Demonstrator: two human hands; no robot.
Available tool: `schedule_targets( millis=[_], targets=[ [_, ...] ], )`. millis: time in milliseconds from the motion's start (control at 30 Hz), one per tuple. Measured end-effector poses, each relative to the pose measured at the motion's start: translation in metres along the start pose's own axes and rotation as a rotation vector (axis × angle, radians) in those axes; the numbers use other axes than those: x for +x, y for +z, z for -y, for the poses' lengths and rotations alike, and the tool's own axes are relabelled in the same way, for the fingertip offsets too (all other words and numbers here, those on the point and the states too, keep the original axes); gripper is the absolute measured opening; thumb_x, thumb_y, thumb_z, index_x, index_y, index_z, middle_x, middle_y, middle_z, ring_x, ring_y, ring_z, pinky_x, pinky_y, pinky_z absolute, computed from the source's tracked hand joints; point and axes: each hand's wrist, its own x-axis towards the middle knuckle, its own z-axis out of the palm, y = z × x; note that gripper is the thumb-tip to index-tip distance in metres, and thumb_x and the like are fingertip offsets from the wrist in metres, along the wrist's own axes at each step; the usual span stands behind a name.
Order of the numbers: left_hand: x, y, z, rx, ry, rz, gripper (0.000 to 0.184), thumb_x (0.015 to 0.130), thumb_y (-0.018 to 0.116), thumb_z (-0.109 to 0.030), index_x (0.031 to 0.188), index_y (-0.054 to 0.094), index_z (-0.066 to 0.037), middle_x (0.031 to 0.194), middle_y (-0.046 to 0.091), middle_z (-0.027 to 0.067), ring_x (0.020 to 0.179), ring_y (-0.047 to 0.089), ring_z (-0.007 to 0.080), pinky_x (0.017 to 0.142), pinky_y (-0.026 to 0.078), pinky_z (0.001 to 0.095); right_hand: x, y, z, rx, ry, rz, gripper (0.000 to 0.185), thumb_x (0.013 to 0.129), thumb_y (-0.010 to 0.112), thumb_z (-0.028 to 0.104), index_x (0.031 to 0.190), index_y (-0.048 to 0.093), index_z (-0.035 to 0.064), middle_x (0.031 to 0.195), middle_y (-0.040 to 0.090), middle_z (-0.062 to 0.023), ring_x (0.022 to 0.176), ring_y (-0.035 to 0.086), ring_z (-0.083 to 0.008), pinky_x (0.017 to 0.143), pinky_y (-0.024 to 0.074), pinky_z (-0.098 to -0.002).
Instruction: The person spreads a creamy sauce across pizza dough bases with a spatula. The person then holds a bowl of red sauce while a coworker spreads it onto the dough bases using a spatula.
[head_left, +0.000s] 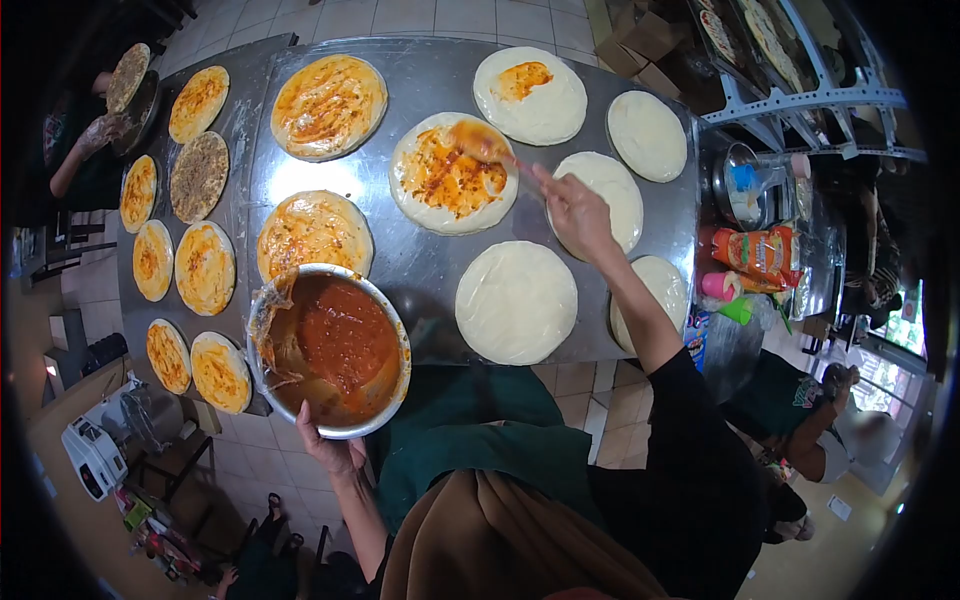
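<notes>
My left hand (335,450) grips the near rim of a metal bowl (402,350), tilted a little and partly filled with red chunky sauce (345,335). In my right hand (578,215) is the handle of a spoon (482,143), its sauce-coated head resting on a round dough base (405,195). Sauce is smeared over the middle of that base, while its edge stays pale. Behind it lies a dough base (560,105) with one small patch of sauce. Plain dough bases (517,303) lie near my right forearm, one partly hidden under my right hand.
On the metal table (420,290), several sauced bases (328,105) lie to the left, with a crumb-topped one (199,177). A metal rack (800,100), an orange packet (755,250) and a pink cup (718,286) stand right. Other people are at both sides.
</notes>
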Motion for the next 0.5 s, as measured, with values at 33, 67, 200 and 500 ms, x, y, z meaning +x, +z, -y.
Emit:
schedule_targets(
  millis=[33, 67, 200, 500],
  targets=[
    [0.000, 0.004, 0.000, -0.005, -0.002, 0.001, 0.052, 0.089, 0.050, -0.029, 0.133, 0.036, -0.006, 0.132, 0.045, 0.0120, 0.120, 0.046, 0.0263, 0.101, 0.038, 0.0431, -0.013, 0.003, -0.003, -0.036, 0.011, 0.025, 0.037, 0.085, 0.054, 0.014, 0.121, 0.059, 0.0199, 0.073, 0.058, -0.0085, 0.065, 0.060, -0.0249, 0.056, 0.0484, -0.0342],
    [0.001, 0.008, -0.001, -0.016, 0.000, 0.000, 0.052, 0.088, 0.050, -0.029, 0.133, 0.036, -0.006, 0.132, 0.045, 0.0120, 0.120, 0.046, 0.0264, 0.101, 0.038, 0.0431, -0.027, 0.009, -0.013, -0.073, 0.015, 0.050, 0.037, 0.085, 0.053, 0.013, 0.121, 0.059, 0.0207, 0.072, 0.056, -0.0082, 0.064, 0.060, -0.0250, 0.056, 0.0485, -0.0350],
    [0.000, 0.009, -0.003, -0.014, 0.004, -0.005, 0.052, 0.088, 0.050, -0.029, 0.133, 0.036, -0.006, 0.132, 0.045, 0.0118, 0.121, 0.046, 0.0263, 0.101, 0.038, 0.0432, -0.053, -0.018, -0.033, -0.077, 0.157, 0.079, 0.038, 0.085, 0.053, 0.013, 0.121, 0.058, 0.0216, 0.071, 0.054, -0.0073, 0.063, 0.058, -0.0250, 0.055, 0.0480, -0.0363],
    [0.010, 0.008, -0.005, 0.009, -0.029, 0.021, 0.049, 0.089, 0.050, -0.028, 0.132, 0.038, -0.007, 0.131, 0.045, 0.0107, 0.121, 0.045, 0.0260, 0.102, 0.036, 0.0436, -0.031, 0.014, -0.021, -0.136, 0.069, 0.046, 0.035, 0.087, 0.054, 0.015, 0.121, 0.058, 0.0173, 0.070, 0.054, -0.0107, 0.063, 0.058, -0.0265, 0.058, 0.0467, -0.0382]
  ],
)
